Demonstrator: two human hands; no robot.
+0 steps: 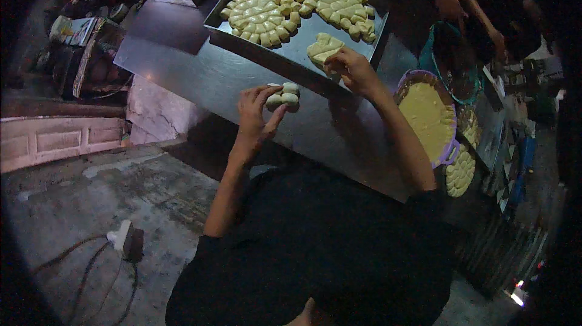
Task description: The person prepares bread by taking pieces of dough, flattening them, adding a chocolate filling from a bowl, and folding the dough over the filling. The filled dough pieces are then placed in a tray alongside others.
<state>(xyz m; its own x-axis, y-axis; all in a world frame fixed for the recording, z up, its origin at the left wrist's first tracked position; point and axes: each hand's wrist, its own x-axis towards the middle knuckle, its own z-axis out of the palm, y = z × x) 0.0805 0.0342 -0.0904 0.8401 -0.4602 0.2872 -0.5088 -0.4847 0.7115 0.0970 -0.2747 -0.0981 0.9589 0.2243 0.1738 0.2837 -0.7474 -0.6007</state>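
My left hand (pixel 256 110) pinches pale round dough pieces (pixel 284 97) over the dark metal counter (pixel 200 71); right hand (pixel 353 70) pinches a pale dough cluster (pixel 323 48) on the dark baking tray (pixel 297 44).

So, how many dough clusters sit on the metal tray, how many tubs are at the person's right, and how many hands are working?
Dough clusters on the metal tray: 3, the small one under the right hand
Tubs: 2, purple tub and teal tub
Person's own hands: 2, left hand holding dough pieces
Total: 7
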